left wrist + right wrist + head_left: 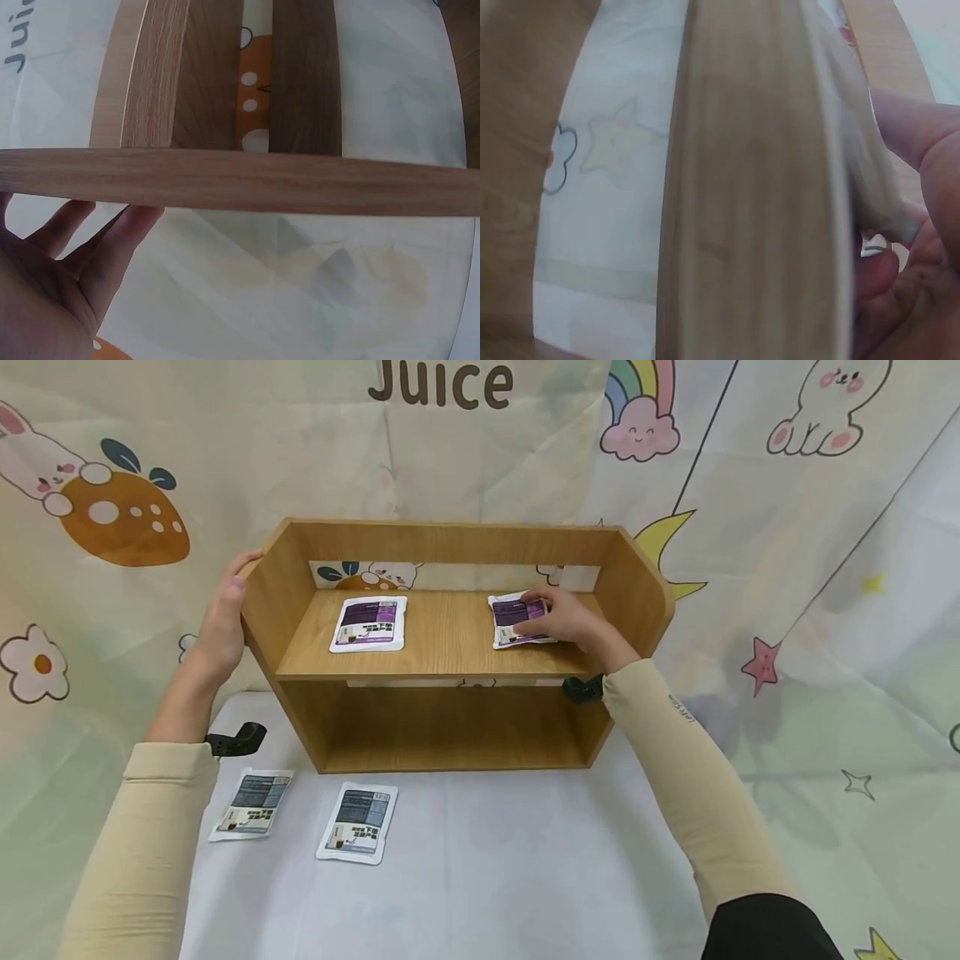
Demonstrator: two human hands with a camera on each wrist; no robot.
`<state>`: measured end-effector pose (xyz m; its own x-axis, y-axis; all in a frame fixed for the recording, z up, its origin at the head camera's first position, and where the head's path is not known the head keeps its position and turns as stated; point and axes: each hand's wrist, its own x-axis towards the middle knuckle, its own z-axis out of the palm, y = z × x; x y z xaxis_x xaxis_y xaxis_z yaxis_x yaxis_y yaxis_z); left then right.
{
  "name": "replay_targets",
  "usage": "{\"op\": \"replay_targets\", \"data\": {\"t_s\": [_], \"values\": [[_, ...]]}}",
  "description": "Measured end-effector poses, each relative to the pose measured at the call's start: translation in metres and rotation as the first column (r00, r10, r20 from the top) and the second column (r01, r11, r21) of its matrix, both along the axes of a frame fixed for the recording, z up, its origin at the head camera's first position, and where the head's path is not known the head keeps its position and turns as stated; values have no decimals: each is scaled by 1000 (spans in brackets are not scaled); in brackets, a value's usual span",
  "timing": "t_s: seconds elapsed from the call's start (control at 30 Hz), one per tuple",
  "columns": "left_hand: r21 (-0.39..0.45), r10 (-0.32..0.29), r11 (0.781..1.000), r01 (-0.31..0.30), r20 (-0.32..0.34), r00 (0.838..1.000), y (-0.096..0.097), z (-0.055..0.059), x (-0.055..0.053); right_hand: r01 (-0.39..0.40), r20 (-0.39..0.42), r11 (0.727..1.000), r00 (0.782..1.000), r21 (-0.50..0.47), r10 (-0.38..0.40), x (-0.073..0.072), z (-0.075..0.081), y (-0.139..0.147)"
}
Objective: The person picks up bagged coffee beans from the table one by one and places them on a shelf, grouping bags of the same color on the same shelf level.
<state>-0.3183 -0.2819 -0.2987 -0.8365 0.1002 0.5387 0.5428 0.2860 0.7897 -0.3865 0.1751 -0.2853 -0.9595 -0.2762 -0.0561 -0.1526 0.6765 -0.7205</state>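
A two-tier wooden shelf (435, 681) stands on the white table. My left hand (222, 625) rests against the outside of its left side panel; the left wrist view shows the fingertips (142, 217) touching that panel (300, 184). On the upper board, at the right, my right hand (566, 617) pinches a white-edged pouch with a purple label (510, 614). The right wrist view shows this pouch (870, 180) tilted between thumb and fingers, partly hidden by the blurred board edge (757, 187). A second purple-labelled pouch (369, 625) lies flat at the upper board's left.
Two pouches with grey-blue labels, one at the left (253, 806) and one nearer the middle (358, 823), lie on the white table (480, 868) before the shelf. A printed cloth backdrop (262, 460) hangs close behind it. The lower tier (457, 727) has side walls and a floor.
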Motion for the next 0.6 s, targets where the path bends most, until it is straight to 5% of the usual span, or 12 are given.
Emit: {"op": "replay_targets", "data": {"t_s": [0.6], "values": [[23, 15, 1000, -15, -18, 1000, 0, -1, -1, -20, -25, 999, 999, 46, 21, 5, -1, 7]]}}
